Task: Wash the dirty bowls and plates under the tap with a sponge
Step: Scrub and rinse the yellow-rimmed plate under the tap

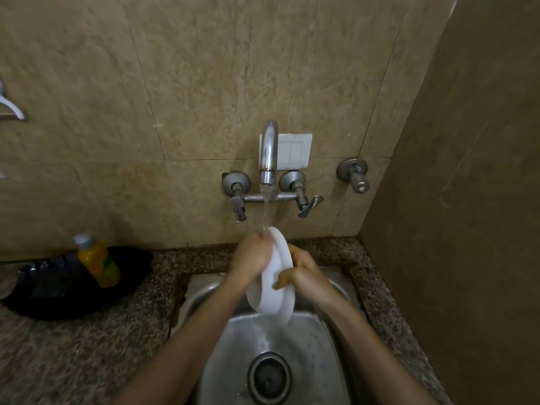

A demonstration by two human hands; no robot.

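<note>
The white round plate (270,293) stands on edge between both hands. The right hand (305,273) has a tight grip on its rim; the left hand (252,255) hides its grip.

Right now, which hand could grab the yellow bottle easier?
Probably the left hand: the bottle stands over on its side, and the right hand, gripping the plate, would have to cross over.

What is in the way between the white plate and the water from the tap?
Nothing visible. The left hand and right hand hold the plate on edge under the tap; the water lands at its top rim.
</note>
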